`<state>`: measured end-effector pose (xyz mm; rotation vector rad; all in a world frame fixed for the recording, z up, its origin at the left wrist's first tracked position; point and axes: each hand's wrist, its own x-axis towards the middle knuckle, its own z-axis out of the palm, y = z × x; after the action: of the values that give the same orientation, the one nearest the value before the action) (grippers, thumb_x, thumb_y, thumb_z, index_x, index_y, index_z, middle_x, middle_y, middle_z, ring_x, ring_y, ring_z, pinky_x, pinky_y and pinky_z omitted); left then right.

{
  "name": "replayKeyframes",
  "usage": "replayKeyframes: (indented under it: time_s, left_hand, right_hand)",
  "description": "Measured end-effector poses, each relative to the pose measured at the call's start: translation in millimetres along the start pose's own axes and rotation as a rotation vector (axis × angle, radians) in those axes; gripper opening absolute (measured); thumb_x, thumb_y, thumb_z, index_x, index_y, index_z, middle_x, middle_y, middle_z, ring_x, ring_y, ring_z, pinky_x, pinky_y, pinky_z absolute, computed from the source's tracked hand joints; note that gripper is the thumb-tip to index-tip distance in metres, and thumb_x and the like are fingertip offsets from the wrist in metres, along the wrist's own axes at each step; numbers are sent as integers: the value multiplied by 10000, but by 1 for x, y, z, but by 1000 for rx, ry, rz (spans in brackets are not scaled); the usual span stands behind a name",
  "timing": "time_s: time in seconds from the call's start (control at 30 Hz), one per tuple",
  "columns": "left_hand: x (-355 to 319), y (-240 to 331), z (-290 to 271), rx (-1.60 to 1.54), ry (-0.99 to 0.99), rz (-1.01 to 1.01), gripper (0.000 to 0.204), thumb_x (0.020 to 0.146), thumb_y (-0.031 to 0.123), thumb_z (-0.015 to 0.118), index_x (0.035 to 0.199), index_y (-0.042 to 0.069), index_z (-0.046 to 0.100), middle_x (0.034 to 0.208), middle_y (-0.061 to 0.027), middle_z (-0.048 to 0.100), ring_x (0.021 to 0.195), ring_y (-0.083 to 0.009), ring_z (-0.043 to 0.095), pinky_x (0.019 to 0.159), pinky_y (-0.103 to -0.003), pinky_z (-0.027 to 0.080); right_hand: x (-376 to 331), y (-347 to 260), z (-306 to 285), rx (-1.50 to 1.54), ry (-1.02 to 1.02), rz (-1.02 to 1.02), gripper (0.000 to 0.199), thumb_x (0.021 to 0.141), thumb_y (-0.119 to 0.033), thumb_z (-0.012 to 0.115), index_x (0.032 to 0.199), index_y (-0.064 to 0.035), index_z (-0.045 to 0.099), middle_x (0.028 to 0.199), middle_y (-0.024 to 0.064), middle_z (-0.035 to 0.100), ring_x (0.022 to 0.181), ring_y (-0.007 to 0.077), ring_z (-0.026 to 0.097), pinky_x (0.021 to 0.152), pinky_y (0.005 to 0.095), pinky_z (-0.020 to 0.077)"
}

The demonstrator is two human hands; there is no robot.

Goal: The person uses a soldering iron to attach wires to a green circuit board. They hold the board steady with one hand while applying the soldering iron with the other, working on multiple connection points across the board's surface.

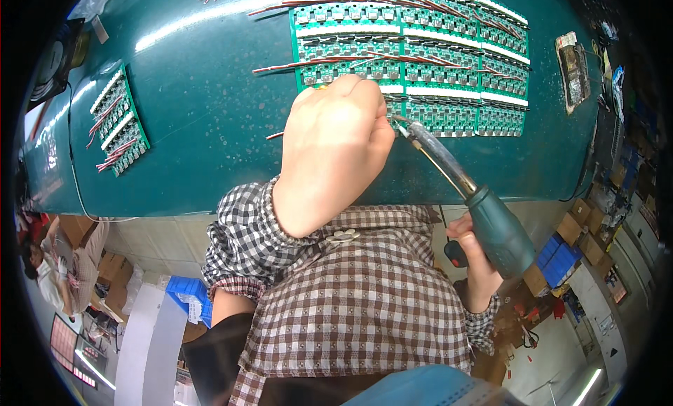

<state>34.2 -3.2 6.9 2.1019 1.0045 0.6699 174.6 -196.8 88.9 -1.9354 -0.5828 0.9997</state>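
My right hand (480, 266) grips a soldering iron (501, 231) by its dark green handle. The iron's metal barrel points up and left, with a thin rod alongside it. Its tip is at the lower row of a large panel of green circuit boards (438, 73), right beside my left hand (336, 143). That hand is closed, knuckles up, over the panel's lower left corner; its fingertips and whatever they pinch are hidden. Red and dark wires (336, 60) lie across the panel's rows. A short red wire end (274, 136) shows just left of my left hand.
A smaller board panel with wires (119, 122) lies on the left of the green table (210, 111). At the right is a worn, stained block (573, 73). A black cable (73, 153) hangs over the left edge. Another person (59, 273) is at far left, near a blue bin (188, 294).
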Motion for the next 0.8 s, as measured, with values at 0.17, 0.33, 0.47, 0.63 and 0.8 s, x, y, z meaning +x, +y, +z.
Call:
replayKeyframes:
  time_s: [0.17, 0.33, 0.47, 0.63, 0.8]
  left_hand:
    - [1, 1, -1, 6, 6, -22, 111, 675, 9, 645, 714, 51, 550, 672, -76, 555, 618, -258, 559, 593, -364, 437]
    - [1, 0, 1, 8, 23, -13, 121, 668, -3, 643, 704, 60, 545, 653, -57, 544, 594, -234, 543, 580, -347, 436]
    - [0, 0, 1, 16, 9, -11, 104, 683, 22, 644, 714, 46, 547, 685, -90, 559, 642, -273, 570, 608, -375, 433]
    - [-2, 2, -1, 41, 1, -16, 108, 684, 27, 650, 720, 49, 551, 684, -85, 557, 639, -265, 568, 609, -372, 430]
    - [-3, 3, 1, 92, 11, -13, 135, 672, 2, 663, 719, 70, 556, 653, -37, 535, 578, -209, 527, 588, -337, 416]
  right_hand:
    - [-1, -3, -4, -39, -43, -8, 318, 800, 18, 692, 1103, 46, 603, 930, 132, 668, 852, 203, 650, 789, 342, 535]
    - [-3, -1, -2, 33, -7, 1, 317, 803, 15, 690, 1106, 47, 602, 942, 135, 666, 862, 202, 646, 791, 338, 534]
    - [-2, 0, -4, -17, -38, 8, 327, 809, 8, 687, 1120, 47, 594, 946, 140, 666, 867, 207, 647, 800, 343, 536]
    - [-3, -7, -6, -21, -38, 39, 363, 812, 9, 681, 1156, 48, 570, 990, 157, 658, 896, 219, 648, 812, 354, 543]
    - [-3, -4, -2, 65, -5, 39, 371, 810, 1, 687, 1156, 45, 559, 1009, 165, 646, 920, 235, 645, 816, 366, 550]
